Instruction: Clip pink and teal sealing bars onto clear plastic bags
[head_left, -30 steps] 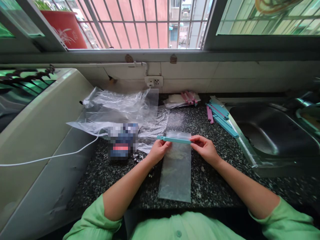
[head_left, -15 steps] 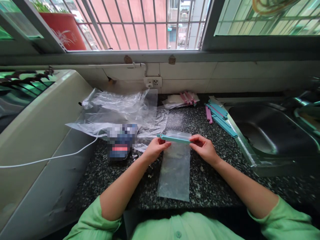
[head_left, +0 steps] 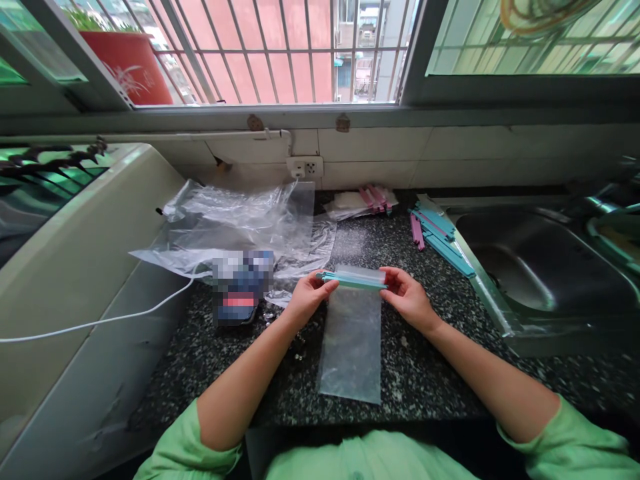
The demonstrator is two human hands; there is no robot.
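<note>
A long teal bag clip [head_left: 354,281] lies across the upper part of a clear plastic bag [head_left: 351,350], and a short strip of the bag shows beyond it. My left hand [head_left: 311,295] pinches the clip's left end between thumb and fingers. At the other end, my right hand [head_left: 409,300] is closed on the clip's tip and the bag's edge. Two parallel teal strips show along the clip; whether it is fully pressed together I cannot tell. Below the clip, the bag hangs flat toward the counter's front edge.
More teal and pink clips [head_left: 440,237] lie beside the steel sink [head_left: 545,257]. At the back are bags with pink clips [head_left: 363,200]. Large clear plastic sheets [head_left: 240,217] and a blurred-out item [head_left: 243,287] with a white cable [head_left: 125,312] occupy the left of the speckled counter [head_left: 425,373].
The clip now shows two parallel strips where it looked like one bar before. My right hand has shifted very slightly, and the bag has moved a little to the right.
</note>
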